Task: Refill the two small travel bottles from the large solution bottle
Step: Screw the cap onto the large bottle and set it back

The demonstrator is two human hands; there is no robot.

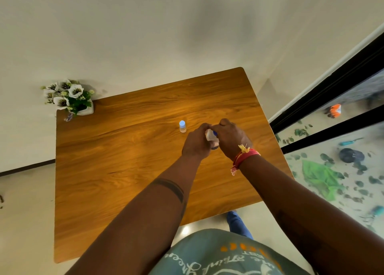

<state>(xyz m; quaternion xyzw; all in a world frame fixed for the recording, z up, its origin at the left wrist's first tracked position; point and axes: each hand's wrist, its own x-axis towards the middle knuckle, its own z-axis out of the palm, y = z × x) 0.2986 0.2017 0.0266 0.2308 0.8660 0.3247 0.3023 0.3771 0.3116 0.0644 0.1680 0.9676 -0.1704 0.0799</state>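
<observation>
A small clear travel bottle [182, 126] with a pale blue cap stands upright on the wooden table [124, 150], just left of my hands. My left hand [197, 141] and my right hand [229, 138] are closed together around a white bottle [209, 135] with a dark blue part showing at its top and below my fingers. Most of that bottle is hidden by my fingers, so I cannot tell whether it is the large solution bottle. A second small bottle is not visible.
A white pot of artificial white flowers [68, 98] sits at the table's far left corner with a small tag beside it. A glass door with a black frame [332, 100] runs along the right side. The table's near edge is close to my body.
</observation>
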